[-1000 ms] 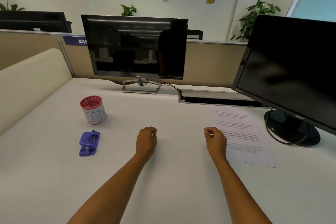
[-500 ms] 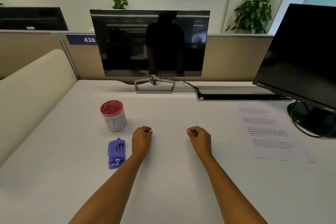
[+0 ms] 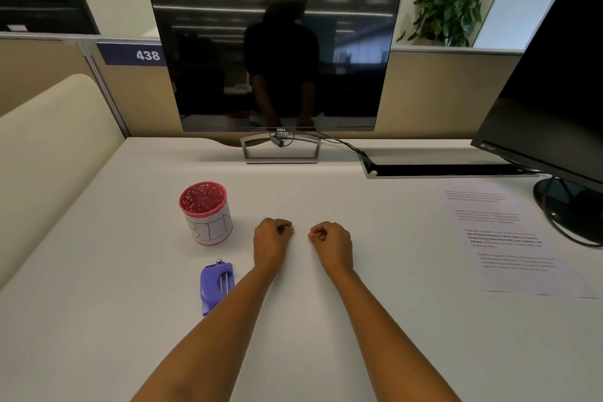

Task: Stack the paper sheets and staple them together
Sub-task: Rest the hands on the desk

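Stapler point(image 3: 216, 284) before cup point(image 3: 206, 212) at left, paper sheets point(image 3: 509, 241) far right on desk point(image 3: 98, 320)

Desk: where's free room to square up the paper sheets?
Widest bare patch: between the right hand and paper sheets. Also behind both hands, toward the Dell monitor stand. Crowded left: bin cup, stapler, left hand.

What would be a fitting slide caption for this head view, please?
Both fists, left hand and right hand, rest between purple stapler and printed sheet.
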`<act>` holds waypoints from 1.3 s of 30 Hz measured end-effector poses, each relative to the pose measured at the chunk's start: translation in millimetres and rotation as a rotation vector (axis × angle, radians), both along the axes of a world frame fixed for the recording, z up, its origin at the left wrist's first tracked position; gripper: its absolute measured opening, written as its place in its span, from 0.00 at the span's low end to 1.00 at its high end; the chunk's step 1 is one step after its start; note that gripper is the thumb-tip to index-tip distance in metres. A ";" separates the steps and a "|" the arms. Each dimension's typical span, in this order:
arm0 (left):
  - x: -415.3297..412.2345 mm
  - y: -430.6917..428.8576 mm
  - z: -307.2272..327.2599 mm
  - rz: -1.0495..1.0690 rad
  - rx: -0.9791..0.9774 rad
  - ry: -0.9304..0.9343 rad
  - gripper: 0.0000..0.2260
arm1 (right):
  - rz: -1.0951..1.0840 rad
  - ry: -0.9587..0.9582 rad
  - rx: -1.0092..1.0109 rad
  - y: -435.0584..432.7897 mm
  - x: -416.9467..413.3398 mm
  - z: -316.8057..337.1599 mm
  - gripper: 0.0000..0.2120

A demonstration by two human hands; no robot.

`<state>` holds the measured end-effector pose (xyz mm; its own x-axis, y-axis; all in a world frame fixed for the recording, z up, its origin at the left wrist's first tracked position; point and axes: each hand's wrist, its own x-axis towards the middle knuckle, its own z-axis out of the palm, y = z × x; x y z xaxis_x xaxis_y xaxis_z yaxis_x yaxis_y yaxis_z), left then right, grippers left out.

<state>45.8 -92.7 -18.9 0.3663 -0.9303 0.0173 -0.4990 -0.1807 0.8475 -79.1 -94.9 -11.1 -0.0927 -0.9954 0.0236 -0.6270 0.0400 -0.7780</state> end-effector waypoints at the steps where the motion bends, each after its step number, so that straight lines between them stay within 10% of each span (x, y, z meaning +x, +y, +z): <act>1: -1.2 -2.4 0.0 -0.003 -0.001 0.004 0.09 | 0.000 0.010 -0.005 -2.0 2.4 -0.4 0.07; 24: -13.6 -39.5 16.0 -0.289 0.105 -0.582 0.10 | 0.106 0.397 0.040 -27.1 20.9 0.2 0.09; 30: -14.8 -46.2 17.1 -0.379 0.268 -0.649 0.11 | 0.053 0.082 0.044 -24.7 7.6 -5.8 0.06; 39: -1.6 -41.8 14.7 -0.261 0.257 -0.225 0.09 | -0.077 -0.393 0.071 -20.8 -10.8 -4.7 0.03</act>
